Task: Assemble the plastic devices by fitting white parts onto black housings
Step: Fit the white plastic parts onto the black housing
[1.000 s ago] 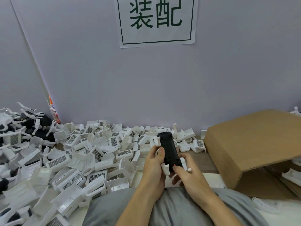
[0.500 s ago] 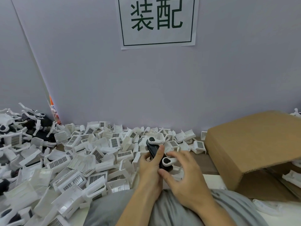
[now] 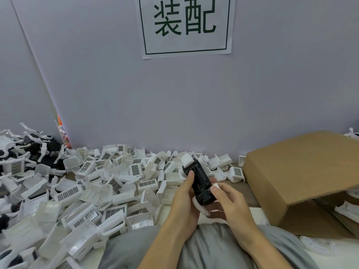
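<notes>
A black housing (image 3: 201,183) is held up over the table's near edge, its long axis tilted away from me, a white part (image 3: 188,159) fitted on its far end. My left hand (image 3: 183,202) grips the housing from the left, thumb lying on its top face. My right hand (image 3: 231,204) holds it from the right, thumb pressing a small white piece (image 3: 216,185) at the housing's right side. More white plastic shows under the housing's near end.
A big heap of white grilled parts (image 3: 93,191) covers the table to the left and behind. Black-and-white assembled devices (image 3: 29,148) pile at far left. An open cardboard box (image 3: 303,171) lies on its side at right. A wall with a sign (image 3: 185,26) stands behind.
The housing has been turned over in both hands; its flat black face with the white part on the far end now faces up. My right hand shifted from covering it to its right side.
</notes>
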{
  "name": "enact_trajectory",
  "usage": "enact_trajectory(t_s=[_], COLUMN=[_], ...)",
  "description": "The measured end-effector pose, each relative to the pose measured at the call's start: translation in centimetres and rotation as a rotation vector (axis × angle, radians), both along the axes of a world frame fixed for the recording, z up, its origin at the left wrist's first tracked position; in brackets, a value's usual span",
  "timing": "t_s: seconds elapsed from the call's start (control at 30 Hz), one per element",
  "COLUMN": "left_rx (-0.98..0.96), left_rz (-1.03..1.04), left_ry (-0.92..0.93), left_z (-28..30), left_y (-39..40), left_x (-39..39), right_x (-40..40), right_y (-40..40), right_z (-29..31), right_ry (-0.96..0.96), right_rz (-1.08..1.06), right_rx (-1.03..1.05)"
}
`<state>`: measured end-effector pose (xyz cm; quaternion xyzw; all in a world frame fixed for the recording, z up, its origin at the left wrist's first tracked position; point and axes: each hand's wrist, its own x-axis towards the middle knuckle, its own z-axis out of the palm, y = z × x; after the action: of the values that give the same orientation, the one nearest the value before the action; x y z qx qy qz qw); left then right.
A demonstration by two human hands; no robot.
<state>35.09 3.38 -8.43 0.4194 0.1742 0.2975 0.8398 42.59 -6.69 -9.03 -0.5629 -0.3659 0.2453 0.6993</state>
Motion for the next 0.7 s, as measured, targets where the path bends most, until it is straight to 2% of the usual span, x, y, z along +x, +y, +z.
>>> enact_trajectory(t_s=[0.07, 0.17, 0.27, 0.37, 0.43, 0.7], left_rx=[-0.002, -0.092, -0.217, -0.343, -0.364, -0.205], left_rz=[-0.007, 0.109, 0.243, 0.306, 0.332, 0.305], left_ry=[-0.046, -0.157, -0.276, -0.328, -0.313, -0.193], left_z=[0.0, 0.2, 0.2, 0.1, 0.1, 0.2], left_y=[0.1, 0.5, 1.4, 2.1, 2.1, 1.4], left_x=[0.0, -0.2, -0.5, -0.9, -0.9, -0.6], right_x=[-0.1, 0.3, 0.8, 0.6, 0.3, 0.4], right_y=[0.4, 0.7, 0.7, 0.9, 0.9, 0.8], right_z=[-0.4, -0.9, -1.2, -1.6, -1.7, -1.6], right_ry=[-0.051, -0.099, -0.311, -0.553, -0.649, -0.62], right_rz=[-0.044, -0.289, -0.471, -0.391, -0.332, -0.393], right_rx=[-0.024, -0.06, -0.204, -0.457, -0.606, -0.782])
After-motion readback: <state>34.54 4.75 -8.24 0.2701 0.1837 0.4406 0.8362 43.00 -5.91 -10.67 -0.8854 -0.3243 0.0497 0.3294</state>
